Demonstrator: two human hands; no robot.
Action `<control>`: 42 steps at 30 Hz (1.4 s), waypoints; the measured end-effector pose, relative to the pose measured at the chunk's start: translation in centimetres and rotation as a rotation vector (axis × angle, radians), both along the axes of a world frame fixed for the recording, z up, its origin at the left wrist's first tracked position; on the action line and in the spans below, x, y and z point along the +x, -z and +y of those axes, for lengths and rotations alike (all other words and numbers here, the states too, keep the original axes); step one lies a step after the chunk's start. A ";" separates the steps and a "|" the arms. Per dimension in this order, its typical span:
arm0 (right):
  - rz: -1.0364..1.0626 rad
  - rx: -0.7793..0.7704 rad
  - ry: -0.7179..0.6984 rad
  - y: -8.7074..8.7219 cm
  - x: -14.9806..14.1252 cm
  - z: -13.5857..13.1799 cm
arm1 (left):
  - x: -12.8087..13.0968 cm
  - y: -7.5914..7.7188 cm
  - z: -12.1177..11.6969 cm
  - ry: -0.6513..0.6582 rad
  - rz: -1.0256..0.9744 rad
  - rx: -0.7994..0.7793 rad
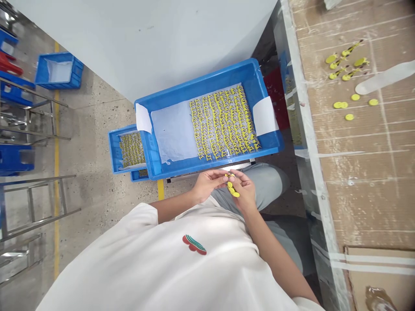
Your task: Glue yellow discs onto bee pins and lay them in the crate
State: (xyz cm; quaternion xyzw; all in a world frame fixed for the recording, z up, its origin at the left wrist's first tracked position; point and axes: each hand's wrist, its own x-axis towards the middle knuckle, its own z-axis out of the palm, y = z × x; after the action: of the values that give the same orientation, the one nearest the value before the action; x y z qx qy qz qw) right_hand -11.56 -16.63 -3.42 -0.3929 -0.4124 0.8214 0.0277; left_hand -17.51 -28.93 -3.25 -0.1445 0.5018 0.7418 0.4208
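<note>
My left hand [207,185] and my right hand [245,190] meet in front of my lap, fingers pinched together. Between the fingertips is a small yellow and dark piece [229,175], partly hidden by them. Several round yellow discs [232,190] stick out below the fingers of my right hand. Just beyond my hands stands a large blue bin [201,88], lined with a whitish sheet [173,134]. Rows of small yellow and dark figures [223,123] cover its right part.
On the cardboard-covered table [359,185] at right lie yellow pieces with dark ends [339,62], loose yellow discs [355,97] and a pale flat strip [385,77]. A smaller blue bin [113,149] holds more pieces. Metal stools [30,157] stand at left.
</note>
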 end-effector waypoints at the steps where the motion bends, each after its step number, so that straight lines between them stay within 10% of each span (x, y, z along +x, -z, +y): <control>1: 0.006 -0.002 -0.004 -0.1 0.0 0.0 | 0.0 0.0 0.0 -0.003 0.014 -0.009; 11: -0.034 0.012 0.058 0.7 0.9 0.4 | -7.8 3.6 -4.2 -0.025 0.200 -0.328; 17: -0.080 -0.001 0.096 1.5 1.2 0.7 | -13.1 7.4 -6.5 0.229 0.018 -0.499; 29: -0.101 -0.015 0.128 2.2 1.2 1.2 | -13.4 10.9 -5.2 0.499 -0.112 -0.660; 42: -0.110 -0.016 0.129 2.3 1.3 1.2 | -13.6 9.9 -5.2 0.608 -0.056 -0.783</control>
State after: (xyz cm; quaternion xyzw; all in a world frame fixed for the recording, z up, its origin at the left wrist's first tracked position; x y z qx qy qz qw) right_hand -10.31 -15.45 -5.75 -0.4633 -0.3805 0.7985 0.0548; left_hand -31.07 -34.10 -13.17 -0.1590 0.7506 0.3372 0.5455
